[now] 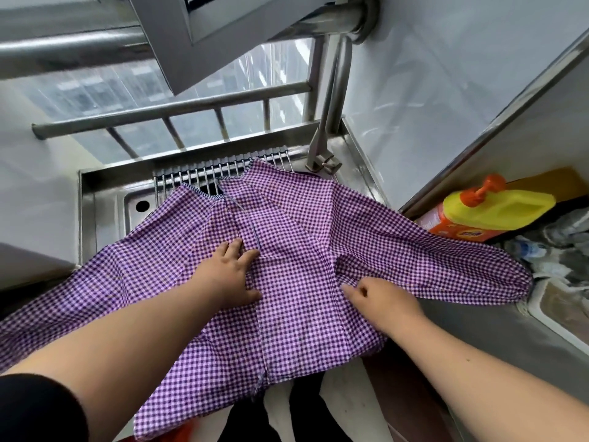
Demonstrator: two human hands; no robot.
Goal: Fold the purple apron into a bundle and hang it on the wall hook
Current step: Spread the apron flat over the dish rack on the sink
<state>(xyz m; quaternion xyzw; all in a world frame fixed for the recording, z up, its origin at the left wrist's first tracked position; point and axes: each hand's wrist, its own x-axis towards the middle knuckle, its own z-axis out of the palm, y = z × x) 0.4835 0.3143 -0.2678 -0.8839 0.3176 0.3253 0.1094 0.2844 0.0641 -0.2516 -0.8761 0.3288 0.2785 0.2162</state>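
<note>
Steel sink (105,199) under purple apron (287,250); left hand (228,275) flat, right hand (382,301) seemingly pinching it.

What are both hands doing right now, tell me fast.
Left hand: open, pressing flat on the purple apron.
Right hand: pinching a fold of the apron.

apron (287,250) over sink (105,199)

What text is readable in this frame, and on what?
No text can be read.
Orange box under the yellow bottle: a yellow logo patch with characters, too blurred to read.
Clear plastic bottle to its right: label too small and blurred.
Purple apron: gingham only, no print.
</note>
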